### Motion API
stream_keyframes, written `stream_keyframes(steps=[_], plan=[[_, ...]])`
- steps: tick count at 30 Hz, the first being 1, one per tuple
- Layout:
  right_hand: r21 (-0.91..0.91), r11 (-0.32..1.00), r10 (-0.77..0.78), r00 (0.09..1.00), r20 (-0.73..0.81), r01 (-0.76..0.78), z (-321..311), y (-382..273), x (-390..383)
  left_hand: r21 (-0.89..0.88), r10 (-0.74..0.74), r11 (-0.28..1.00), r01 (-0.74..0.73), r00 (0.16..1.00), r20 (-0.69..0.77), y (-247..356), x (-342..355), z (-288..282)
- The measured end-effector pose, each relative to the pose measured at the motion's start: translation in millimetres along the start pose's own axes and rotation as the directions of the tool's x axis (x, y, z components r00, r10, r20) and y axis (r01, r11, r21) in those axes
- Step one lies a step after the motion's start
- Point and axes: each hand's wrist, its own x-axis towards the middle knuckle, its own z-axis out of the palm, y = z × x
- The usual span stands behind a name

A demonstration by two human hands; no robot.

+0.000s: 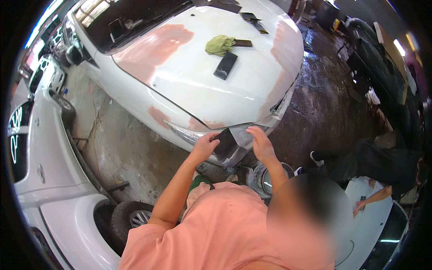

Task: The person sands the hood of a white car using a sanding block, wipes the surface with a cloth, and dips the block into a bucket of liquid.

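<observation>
In front of the white car's headlight corner (177, 133), both of my hands are at a black sheet of sandpaper (226, 145). My left hand (206, 146) pinches its left edge between thumb and fingers. At the other side, the closed fingers of my right hand (261, 143) meet a greyish part that looks like the sheet's back. The sheet is bent and held in the air above the bumper. On the bonnet (193, 94) lie a green cloth (220, 45), a dark block (243, 43) partly beside it, and a black rectangular pad (226, 66).
A bucket (257, 177) stands by my right arm. More dark sheets (254, 21) lie farther up the bonnet. At right, another person's hand (359, 208) works on a white panel (366, 229). A silver car (58, 162) and a wheel (132, 220) are at left. The floor at right looks wet.
</observation>
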Motion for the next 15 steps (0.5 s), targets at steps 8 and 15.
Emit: stream_keyframes(steps=[8, 15], plan=[[0.235, 0.972, 0.008, 1.0, -0.024, -0.002, 24.1, -40.1, -26.7, -0.325, -0.077, 0.917, 0.231, 0.903, 0.423, 9.7, 5.2, -5.4], [0.793, 0.421, 0.42, 0.87, 0.26, -0.44, 36.5, -27.8, -30.5, -0.271, -0.21, 0.906, 0.324, 0.902, 0.376, 11.9, 12.8, -6.8]])
